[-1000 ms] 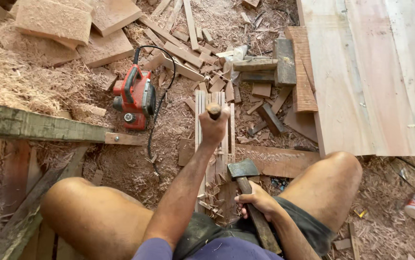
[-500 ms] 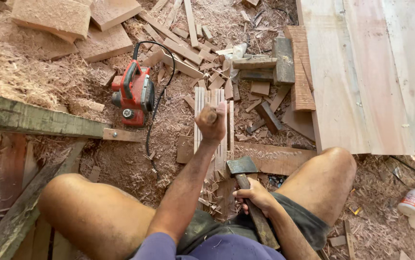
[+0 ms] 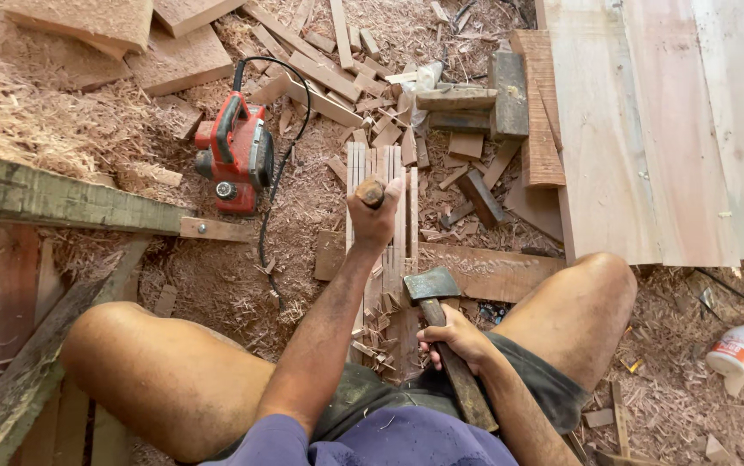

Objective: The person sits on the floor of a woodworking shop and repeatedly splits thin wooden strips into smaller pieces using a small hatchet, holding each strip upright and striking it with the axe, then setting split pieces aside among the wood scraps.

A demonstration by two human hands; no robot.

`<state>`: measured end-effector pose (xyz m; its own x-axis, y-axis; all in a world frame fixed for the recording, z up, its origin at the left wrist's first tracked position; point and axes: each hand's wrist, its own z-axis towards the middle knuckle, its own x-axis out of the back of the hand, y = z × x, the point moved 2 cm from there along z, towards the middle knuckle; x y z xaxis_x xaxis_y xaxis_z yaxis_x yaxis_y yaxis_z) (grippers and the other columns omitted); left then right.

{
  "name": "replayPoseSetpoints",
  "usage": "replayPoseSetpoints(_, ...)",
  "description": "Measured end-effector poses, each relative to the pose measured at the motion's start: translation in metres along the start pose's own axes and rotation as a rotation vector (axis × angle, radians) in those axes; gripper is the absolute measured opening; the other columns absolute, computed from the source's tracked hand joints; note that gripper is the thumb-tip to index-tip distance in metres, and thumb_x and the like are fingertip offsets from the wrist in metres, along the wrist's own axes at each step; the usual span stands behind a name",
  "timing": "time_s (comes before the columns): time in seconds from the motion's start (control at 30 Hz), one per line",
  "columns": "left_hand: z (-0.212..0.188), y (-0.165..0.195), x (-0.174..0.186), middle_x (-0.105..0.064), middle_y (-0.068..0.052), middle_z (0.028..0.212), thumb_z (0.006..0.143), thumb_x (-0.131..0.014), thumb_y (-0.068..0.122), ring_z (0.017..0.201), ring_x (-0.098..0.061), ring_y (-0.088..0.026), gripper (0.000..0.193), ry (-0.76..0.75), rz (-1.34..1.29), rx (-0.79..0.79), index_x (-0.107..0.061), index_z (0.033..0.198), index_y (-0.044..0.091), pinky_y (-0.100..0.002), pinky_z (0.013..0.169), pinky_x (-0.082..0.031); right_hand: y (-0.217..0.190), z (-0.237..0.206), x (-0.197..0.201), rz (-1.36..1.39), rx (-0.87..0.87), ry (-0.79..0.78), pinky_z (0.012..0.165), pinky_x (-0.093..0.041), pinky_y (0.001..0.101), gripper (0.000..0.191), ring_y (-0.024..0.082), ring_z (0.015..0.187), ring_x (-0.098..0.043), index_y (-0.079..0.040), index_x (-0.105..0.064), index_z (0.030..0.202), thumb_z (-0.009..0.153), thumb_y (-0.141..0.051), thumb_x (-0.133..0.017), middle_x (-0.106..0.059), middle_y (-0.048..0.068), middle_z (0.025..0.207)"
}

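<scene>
here left hand [image 3: 374, 216] grips an upright stick [image 3: 370, 191], perhaps; right hand [image 3: 451, 338] holds hatchet [image 3: 441, 332].

We see a red and grey power planer [image 3: 235, 155] with a black cord on pale tan sawdust. The hatchet [image 3: 441, 332] has a dull grey head and brown handle. The boards [image 3: 648, 121] are pale, pinkish cream; the bottle [image 3: 736, 347] is white with a red label.

Hatchet drops, stick hand pulls in

R hand [image 3: 456, 338] has let the hatchet [image 3: 430, 285] head sink nearer the lap; L hand [image 3: 374, 213] w/ wooden stick [image 3: 370, 192] has drawn slightly closer.
</scene>
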<state>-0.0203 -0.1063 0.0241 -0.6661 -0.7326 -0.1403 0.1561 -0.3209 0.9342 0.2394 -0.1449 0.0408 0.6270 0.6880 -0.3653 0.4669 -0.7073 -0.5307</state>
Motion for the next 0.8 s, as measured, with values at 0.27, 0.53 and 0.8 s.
replayPoseSetpoints(0.27, -0.03, 0.006, -0.005, -0.057, -0.001, 0.058, 0.105, -0.063, 0.019, 0.048, -0.058, -0.009, 0.03, -0.156, 0.202, -0.335, -0.058, 0.077, 0.009, -0.025, 0.036, -0.047, -0.078, -0.056, -0.028, -0.413, 0.354, 0.434, 0.04, -0.051, 0.0315, 0.024, 0.017, 0.043, -0.06, 0.0, -0.054, 0.1, 0.083, -0.008, -0.07, -0.062, 0.01, 0.061)
replayPoseSetpoints(0.53, -0.03, 0.018, -0.008, -0.06, -0.003, 0.061, 0.106, -0.062, 0.017, 0.051, -0.064, -0.009, 0.036, -0.267, 0.207, -0.282, -0.057, 0.071, 0.01, -0.024, 0.036, -0.054, -0.155, -0.194, -0.086, -0.114, 1.683, 0.39, 0.064, -0.061, 0.028, 0.021, 0.011, 0.062, -0.066, -0.005, -0.062, 0.096, 0.109, -0.021, -0.068, -0.068, 0.003, 0.077)
replayPoseSetpoints(0.8, -0.034, 0.071, 0.005, -0.064, -0.01, 0.067, 0.108, -0.045, 0.017, 0.05, -0.062, -0.018, 0.033, -0.188, 0.449, -0.813, -0.064, 0.087, 0.001, -0.027, 0.041, -0.055, -0.137, -0.103, -0.112, -1.241, 0.465, 0.634, 0.053, -0.06, 0.037, 0.03, 0.022, 0.063, -0.074, -0.004, -0.066, 0.109, 0.089, -0.027, -0.067, -0.074, 0.012, 0.081)
